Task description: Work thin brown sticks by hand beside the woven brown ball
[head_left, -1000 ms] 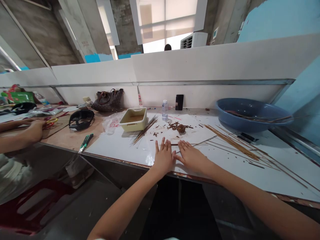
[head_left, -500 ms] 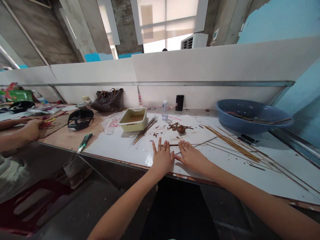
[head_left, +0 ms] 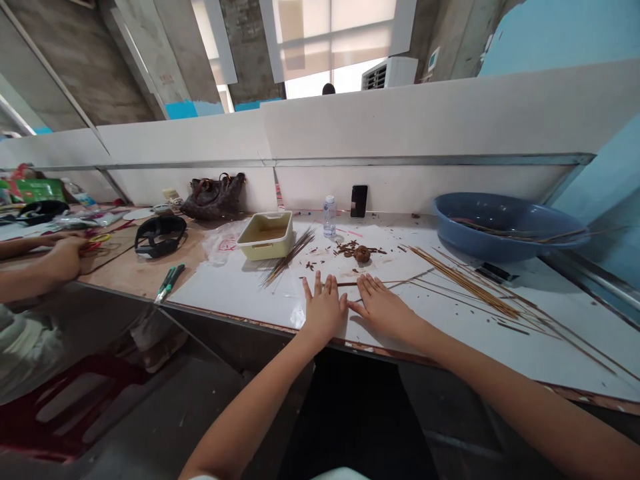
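My left hand (head_left: 324, 307) and my right hand (head_left: 381, 307) lie flat, palms down, side by side on the white tabletop (head_left: 240, 290) near its front edge. Both have their fingers stretched out and hold nothing. A thin brown stick (head_left: 348, 284) lies just beyond the fingertips. Farther back sits a brown lump (head_left: 362, 253) among dark crumbs. A bundle of thin sticks (head_left: 463, 283) fans out to the right of my right hand.
A yellow tray (head_left: 266, 236) and a second stick bundle (head_left: 287, 258) lie back left. A small bottle (head_left: 329, 217) and a phone (head_left: 359, 201) stand by the partition. A blue basin (head_left: 500, 225) sits at right. Another person's hand (head_left: 63, 259) works at left, near pliers (head_left: 169, 281).
Both hands stay flat in the same spot; the left fingers have spread slightly. The view has shifted a little.
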Demonstrator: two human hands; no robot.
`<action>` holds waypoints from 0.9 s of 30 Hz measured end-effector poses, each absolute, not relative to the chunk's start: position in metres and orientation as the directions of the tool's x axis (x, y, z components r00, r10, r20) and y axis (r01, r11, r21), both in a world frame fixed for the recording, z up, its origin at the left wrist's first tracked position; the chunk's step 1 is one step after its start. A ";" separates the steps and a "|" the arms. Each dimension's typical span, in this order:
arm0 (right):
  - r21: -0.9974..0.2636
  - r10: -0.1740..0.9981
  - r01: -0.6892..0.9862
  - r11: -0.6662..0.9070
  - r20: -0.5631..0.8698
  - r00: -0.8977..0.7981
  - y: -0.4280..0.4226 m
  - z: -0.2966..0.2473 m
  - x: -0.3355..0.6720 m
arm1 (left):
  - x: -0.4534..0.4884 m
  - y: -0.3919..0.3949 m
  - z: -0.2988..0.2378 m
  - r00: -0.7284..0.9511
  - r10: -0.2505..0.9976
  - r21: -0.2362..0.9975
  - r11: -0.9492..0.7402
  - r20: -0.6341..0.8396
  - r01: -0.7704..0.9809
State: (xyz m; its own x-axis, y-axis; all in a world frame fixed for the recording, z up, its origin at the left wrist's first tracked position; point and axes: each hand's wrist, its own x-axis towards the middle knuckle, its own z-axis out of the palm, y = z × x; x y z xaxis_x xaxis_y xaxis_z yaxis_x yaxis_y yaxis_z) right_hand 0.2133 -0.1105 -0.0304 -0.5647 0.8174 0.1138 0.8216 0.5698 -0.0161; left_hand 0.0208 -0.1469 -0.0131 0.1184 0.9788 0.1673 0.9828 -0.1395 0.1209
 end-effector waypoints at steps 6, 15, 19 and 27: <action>-0.037 0.804 0.807 0.589 0.122 -0.582 -0.135 -0.044 0.226 | 0.013 -0.175 -0.020 0.162 0.972 0.074 -0.176 0.169 0.982; -0.013 0.822 0.823 0.568 0.057 -0.567 -0.109 -0.022 0.219 | 0.022 -0.144 0.001 0.110 0.990 0.095 -0.118 0.083 0.988; -0.055 0.766 0.769 0.637 0.159 -0.623 -0.145 -0.037 0.231 | 0.017 -0.193 -0.015 0.181 0.963 0.055 -0.195 0.202 0.979; -0.157 0.771 0.755 0.636 0.096 -0.629 -0.143 -0.033 0.213 | 0.041 -0.185 -0.018 0.349 0.936 0.060 -0.351 0.041 0.935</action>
